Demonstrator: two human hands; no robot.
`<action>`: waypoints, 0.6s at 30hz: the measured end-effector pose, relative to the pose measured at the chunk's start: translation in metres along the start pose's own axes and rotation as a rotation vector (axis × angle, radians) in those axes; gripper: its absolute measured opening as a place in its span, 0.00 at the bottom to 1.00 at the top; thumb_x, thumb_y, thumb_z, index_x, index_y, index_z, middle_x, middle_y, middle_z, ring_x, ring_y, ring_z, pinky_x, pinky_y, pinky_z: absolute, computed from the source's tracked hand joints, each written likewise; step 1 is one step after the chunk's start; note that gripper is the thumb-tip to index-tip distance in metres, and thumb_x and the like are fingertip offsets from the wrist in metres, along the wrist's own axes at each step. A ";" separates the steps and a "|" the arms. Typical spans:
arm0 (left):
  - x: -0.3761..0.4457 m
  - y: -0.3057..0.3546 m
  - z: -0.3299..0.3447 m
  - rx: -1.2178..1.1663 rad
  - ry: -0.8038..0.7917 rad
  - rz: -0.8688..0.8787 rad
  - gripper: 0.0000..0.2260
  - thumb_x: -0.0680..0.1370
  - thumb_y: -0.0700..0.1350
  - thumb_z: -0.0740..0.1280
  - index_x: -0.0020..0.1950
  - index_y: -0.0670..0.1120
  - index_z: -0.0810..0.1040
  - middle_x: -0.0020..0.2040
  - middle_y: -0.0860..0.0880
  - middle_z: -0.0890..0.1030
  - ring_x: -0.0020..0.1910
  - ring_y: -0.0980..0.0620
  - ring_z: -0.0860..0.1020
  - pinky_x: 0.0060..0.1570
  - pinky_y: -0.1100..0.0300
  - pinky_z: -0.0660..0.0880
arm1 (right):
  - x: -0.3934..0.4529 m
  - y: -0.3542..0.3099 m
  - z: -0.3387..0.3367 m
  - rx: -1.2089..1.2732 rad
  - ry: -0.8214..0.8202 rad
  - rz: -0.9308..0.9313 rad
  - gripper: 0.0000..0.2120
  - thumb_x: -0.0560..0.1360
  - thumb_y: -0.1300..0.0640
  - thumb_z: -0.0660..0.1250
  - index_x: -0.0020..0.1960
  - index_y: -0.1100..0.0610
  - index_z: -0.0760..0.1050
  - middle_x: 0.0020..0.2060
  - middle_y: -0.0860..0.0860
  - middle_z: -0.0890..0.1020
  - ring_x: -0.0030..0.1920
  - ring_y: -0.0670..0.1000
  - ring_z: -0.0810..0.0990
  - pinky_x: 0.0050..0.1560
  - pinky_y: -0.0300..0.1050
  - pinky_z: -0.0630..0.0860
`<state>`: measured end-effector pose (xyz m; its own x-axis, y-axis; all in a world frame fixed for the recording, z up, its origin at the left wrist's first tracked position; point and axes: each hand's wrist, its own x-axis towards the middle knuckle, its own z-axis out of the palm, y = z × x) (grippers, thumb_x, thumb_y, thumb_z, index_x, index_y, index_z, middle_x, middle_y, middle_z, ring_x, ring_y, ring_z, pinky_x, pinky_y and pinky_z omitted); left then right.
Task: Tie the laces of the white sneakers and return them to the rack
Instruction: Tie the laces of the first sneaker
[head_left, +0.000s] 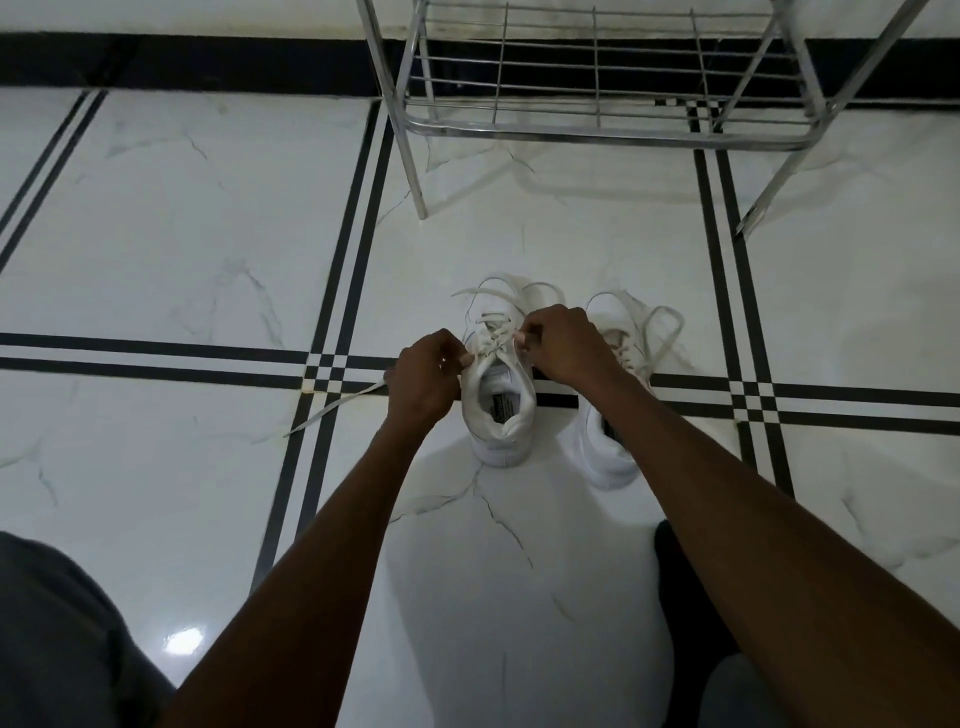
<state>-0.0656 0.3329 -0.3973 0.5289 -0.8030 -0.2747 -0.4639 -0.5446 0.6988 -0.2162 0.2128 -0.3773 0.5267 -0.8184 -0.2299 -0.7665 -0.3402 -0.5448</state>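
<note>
Two white sneakers stand side by side on the tiled floor, heels toward me. My left hand (423, 376) pinches a lace at the left side of the left sneaker (498, 415). At that shoe's right side, my right hand (563, 343) is closed on the other lace. One loose lace end (337, 408) trails left across the floor. The right sneaker (605, 457) is partly hidden under my right forearm, and its laces (660, 327) lie loose and untied. The metal shoe rack (597, 127) stands beyond the shoes, and its lowest wire shelf carries nothing.
The floor is glossy white marble tile with black double stripes (353, 249). A black skirting band (208, 65) runs along the wall behind the rack. My knees in grey fabric (62, 639) fill the lower corners.
</note>
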 end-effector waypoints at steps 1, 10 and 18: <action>-0.002 0.002 0.001 0.095 0.015 0.009 0.10 0.76 0.37 0.67 0.45 0.52 0.76 0.44 0.55 0.85 0.47 0.49 0.85 0.60 0.41 0.75 | -0.001 0.003 0.002 -0.024 -0.005 0.018 0.08 0.77 0.56 0.69 0.48 0.60 0.84 0.43 0.59 0.86 0.45 0.59 0.84 0.43 0.47 0.79; -0.010 -0.009 0.000 0.575 0.196 0.142 0.09 0.74 0.36 0.69 0.49 0.49 0.77 0.48 0.51 0.83 0.58 0.42 0.77 0.71 0.38 0.61 | -0.009 0.017 0.010 -0.237 -0.024 -0.015 0.06 0.75 0.67 0.64 0.47 0.66 0.81 0.51 0.62 0.82 0.55 0.62 0.81 0.48 0.48 0.73; -0.005 0.001 -0.006 0.362 0.044 0.128 0.16 0.78 0.37 0.68 0.64 0.51 0.79 0.55 0.48 0.84 0.60 0.42 0.79 0.65 0.37 0.71 | -0.005 0.012 0.001 -0.078 -0.076 -0.111 0.12 0.76 0.65 0.67 0.58 0.62 0.81 0.53 0.61 0.83 0.53 0.59 0.82 0.53 0.48 0.76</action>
<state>-0.0644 0.3377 -0.3915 0.4768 -0.8630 -0.1668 -0.7447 -0.4975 0.4449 -0.2272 0.2133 -0.3836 0.6339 -0.7374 -0.2331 -0.7263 -0.4642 -0.5069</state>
